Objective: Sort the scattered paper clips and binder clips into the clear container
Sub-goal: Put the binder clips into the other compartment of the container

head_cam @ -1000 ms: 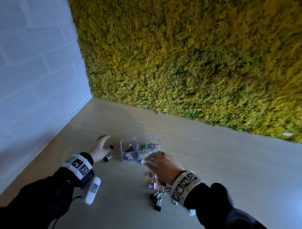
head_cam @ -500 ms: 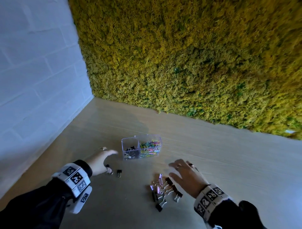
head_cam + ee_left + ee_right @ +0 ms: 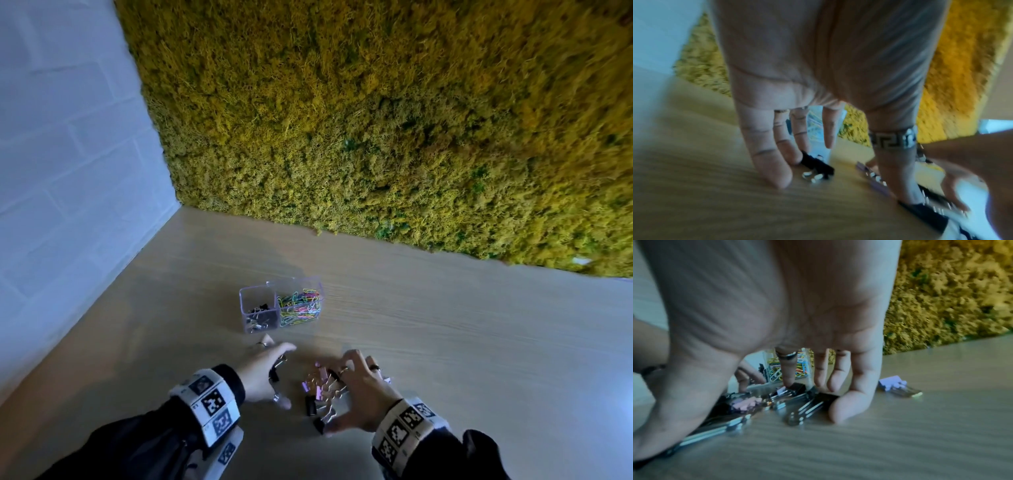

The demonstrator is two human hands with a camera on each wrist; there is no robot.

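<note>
A clear two-part container (image 3: 254, 290) stands on the wooden table; its left part holds black binder clips, its right part holds coloured paper clips (image 3: 300, 306). In front of it lies a pile of black and pink binder clips (image 3: 320, 394). My right hand (image 3: 356, 394) is spread over the pile's right side, fingers straight, tips touching clips (image 3: 807, 400). My left hand (image 3: 263, 371) lies open at the pile's left, fingertips on the table beside a black binder clip (image 3: 818, 164). One lilac binder clip (image 3: 898, 386) lies apart, right of my right hand.
A yellow-green moss wall (image 3: 376, 120) rises behind the table and a white brick wall (image 3: 68, 171) closes the left side. Bare wooden tabletop (image 3: 479, 342) stretches to the right of the container.
Both hands have moved back from the container toward me and closed in on the binder clip pile from either side. The left hand has slid right with two black clips.
</note>
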